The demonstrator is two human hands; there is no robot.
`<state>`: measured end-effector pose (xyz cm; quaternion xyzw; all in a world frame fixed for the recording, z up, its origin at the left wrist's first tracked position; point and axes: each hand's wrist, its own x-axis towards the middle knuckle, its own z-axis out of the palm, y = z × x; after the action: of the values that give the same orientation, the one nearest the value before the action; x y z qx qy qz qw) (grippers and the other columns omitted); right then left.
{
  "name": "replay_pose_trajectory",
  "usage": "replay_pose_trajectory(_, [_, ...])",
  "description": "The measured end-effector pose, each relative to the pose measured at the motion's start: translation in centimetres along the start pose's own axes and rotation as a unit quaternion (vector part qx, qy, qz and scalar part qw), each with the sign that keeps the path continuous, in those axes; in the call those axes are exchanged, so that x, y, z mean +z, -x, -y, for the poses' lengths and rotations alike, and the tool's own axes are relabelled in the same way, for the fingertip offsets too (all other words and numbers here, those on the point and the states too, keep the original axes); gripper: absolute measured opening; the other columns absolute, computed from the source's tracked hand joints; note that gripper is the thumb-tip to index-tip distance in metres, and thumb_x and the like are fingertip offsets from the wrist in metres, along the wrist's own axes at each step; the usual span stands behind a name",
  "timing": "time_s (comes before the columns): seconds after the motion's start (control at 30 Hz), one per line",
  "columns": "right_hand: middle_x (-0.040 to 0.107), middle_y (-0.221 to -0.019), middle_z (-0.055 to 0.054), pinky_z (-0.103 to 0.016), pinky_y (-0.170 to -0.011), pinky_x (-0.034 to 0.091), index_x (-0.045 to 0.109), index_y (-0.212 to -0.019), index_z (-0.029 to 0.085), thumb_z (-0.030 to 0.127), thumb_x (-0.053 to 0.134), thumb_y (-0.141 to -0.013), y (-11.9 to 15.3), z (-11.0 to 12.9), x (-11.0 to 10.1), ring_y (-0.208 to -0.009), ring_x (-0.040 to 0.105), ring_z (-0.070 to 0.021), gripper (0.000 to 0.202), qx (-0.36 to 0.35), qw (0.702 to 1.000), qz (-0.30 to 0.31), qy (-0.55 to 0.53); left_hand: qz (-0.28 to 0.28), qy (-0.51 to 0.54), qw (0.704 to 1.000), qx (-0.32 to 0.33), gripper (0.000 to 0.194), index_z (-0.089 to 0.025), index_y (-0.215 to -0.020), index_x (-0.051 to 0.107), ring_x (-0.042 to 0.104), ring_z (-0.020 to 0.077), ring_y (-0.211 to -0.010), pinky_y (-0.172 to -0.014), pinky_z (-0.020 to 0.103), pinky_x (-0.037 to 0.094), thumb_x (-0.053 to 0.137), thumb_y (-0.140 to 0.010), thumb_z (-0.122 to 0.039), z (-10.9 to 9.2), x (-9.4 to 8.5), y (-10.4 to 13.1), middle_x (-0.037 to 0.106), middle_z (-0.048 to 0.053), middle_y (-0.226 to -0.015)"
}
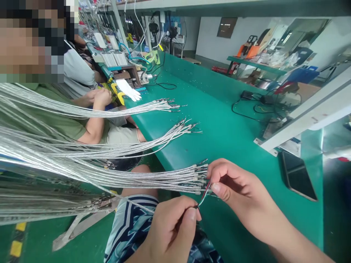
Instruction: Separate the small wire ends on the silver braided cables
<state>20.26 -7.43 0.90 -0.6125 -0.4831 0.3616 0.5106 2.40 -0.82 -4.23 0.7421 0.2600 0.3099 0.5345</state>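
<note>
Both hands low-center, left hand [171, 228] & right hand [233, 188] each pinching one thin wire [204, 193], fingers curled.

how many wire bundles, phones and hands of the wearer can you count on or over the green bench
wire bundles: 3
phone: 1
left hand: 1
right hand: 1
total: 6

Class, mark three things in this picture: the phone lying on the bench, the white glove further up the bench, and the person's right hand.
phone [298, 175], head view, middle of its dark screen.
white glove [131, 90], head view, on its palm.
right hand [236, 184], head view, middle of the hand, fingers pinching a thin wire.
</note>
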Motion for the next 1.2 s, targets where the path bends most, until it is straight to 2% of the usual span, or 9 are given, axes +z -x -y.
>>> replay_pose_trajectory(0.1, [0.055, -0.094, -0.001, -0.027, -0.064, 0.040, 0.061, -0.088, 0.024, 0.027, 0.060, -0.103, 0.1, 0.2, -0.1, -0.080, 0.050, -0.0156, 0.015, -0.016, 1.000, 0.000, -0.011, 0.021, -0.015, 1.000, 0.002, 0.031, -0.022, -0.078, 0.061, 0.057, 0.0142, -0.062, -0.061, 0.025, 0.040, 0.042, -0.103, -0.028, -0.2, -0.1, 0.0, 0.060, -0.002, -0.067])
replay_pose_trajectory(0.23, [0.057, -0.102, -0.002, -0.029, -0.069, 0.043, 0.063, -0.092, 0.025, 0.019, 0.061, -0.101, 0.4, -0.1, -0.2, -0.086, 0.055, -0.0166, 0.011, -0.083, 0.995, -0.010, 0.050, 0.056, -0.037, 0.998, 0.011, 0.031, -0.022, -0.080, 0.061, 0.059, 0.0141, -0.062, -0.056, 0.024, 0.039, 0.042, -0.104, -0.029, 0.2, -0.2, -0.1, 0.065, 0.000, -0.071])
replay_pose_trajectory(0.33, [0.058, -0.107, -0.004, -0.031, -0.076, 0.045, 0.065, -0.093, 0.025, 0.015, 0.061, -0.099, 0.4, -0.4, -0.4, -0.095, 0.058, -0.0188, 0.012, -0.127, 0.988, -0.010, 0.088, 0.087, -0.034, 0.996, 0.003, 0.031, -0.022, -0.080, 0.060, 0.060, 0.0133, -0.065, -0.061, 0.023, 0.041, 0.041, -0.104, -0.026, 0.4, -0.2, 0.0, 0.063, -0.001, -0.071])
replay_pose_trajectory(0.4, [0.059, -0.107, -0.004, -0.031, -0.076, 0.046, 0.066, -0.093, 0.024, 0.015, 0.063, -0.099, 0.2, -0.5, -0.5, -0.096, 0.059, -0.0191, 0.011, -0.134, 0.986, -0.006, 0.094, 0.094, -0.041, 0.995, -0.011, 0.032, -0.021, -0.081, 0.060, 0.061, 0.0133, -0.068, -0.063, 0.023, 0.042, 0.040, -0.105, -0.026, 0.3, -0.3, -0.1, 0.063, -0.001, -0.071])
replay_pose_trajectory(0.53, [0.059, -0.106, -0.004, -0.028, -0.072, 0.046, 0.069, -0.099, 0.025, 0.016, 0.058, -0.102, -0.2, -0.5, -0.8, -0.089, 0.059, -0.0161, 0.014, -0.124, 0.989, -0.001, 0.077, 0.110, -0.040, 0.993, 0.003, 0.032, -0.021, -0.081, 0.060, 0.059, 0.0135, -0.065, -0.056, 0.023, 0.038, 0.039, -0.105, -0.027, -0.2, -0.6, -0.6, 0.064, 0.000, -0.072])
replay_pose_trajectory(0.73, [0.060, -0.110, -0.004, -0.027, -0.069, 0.047, 0.072, -0.109, 0.027, 0.014, 0.048, -0.106, -0.1, -0.7, -0.7, -0.087, 0.059, -0.0147, 0.028, -0.110, 0.993, 0.004, 0.052, 0.073, 0.005, 0.997, 0.013, 0.033, -0.021, -0.077, 0.059, 0.055, 0.0126, -0.058, -0.055, 0.023, 0.037, 0.041, -0.104, -0.026, -0.2, -0.7, -0.9, 0.057, -0.002, -0.064])
replay_pose_trajectory(0.97, [0.060, -0.119, -0.006, -0.028, -0.077, 0.051, 0.065, -0.124, 0.031, 0.013, 0.046, -0.106, 0.6, -0.7, 0.3, -0.095, 0.061, -0.0167, 0.032, -0.131, 0.989, 0.007, 0.066, 0.018, -0.001, 0.999, -0.051, 0.033, -0.022, -0.074, 0.059, 0.054, 0.0132, -0.062, -0.063, 0.023, 0.039, 0.045, -0.102, -0.029, -1.2, -0.6, -0.5, 0.055, -0.002, -0.066])
replay_pose_trajectory(1.1, [0.058, -0.121, -0.006, -0.029, -0.078, 0.052, 0.065, -0.125, 0.032, 0.014, 0.047, -0.105, 0.8, -0.4, 0.2, -0.099, 0.060, -0.0185, 0.032, -0.121, 0.992, 0.013, 0.043, 0.013, 0.026, 0.996, -0.079, 0.038, -0.022, -0.073, 0.060, 0.055, 0.0152, -0.063, -0.062, 0.024, 0.040, 0.044, -0.103, -0.041, -1.9, -0.8, -0.6, 0.057, -0.001, -0.066])
replay_pose_trajectory(1.2, [0.058, -0.116, -0.006, -0.027, -0.069, 0.051, 0.066, -0.121, 0.031, 0.019, 0.046, -0.107, 0.6, -0.8, -0.2, -0.086, 0.059, -0.0158, 0.027, -0.094, 0.995, -0.008, -0.026, 0.050, 0.078, 0.990, -0.103, 0.044, -0.021, -0.073, 0.059, 0.053, 0.0156, -0.062, -0.058, 0.024, 0.040, 0.045, -0.102, -0.051, -1.7, -1.0, -0.8, 0.055, 0.001, -0.067])
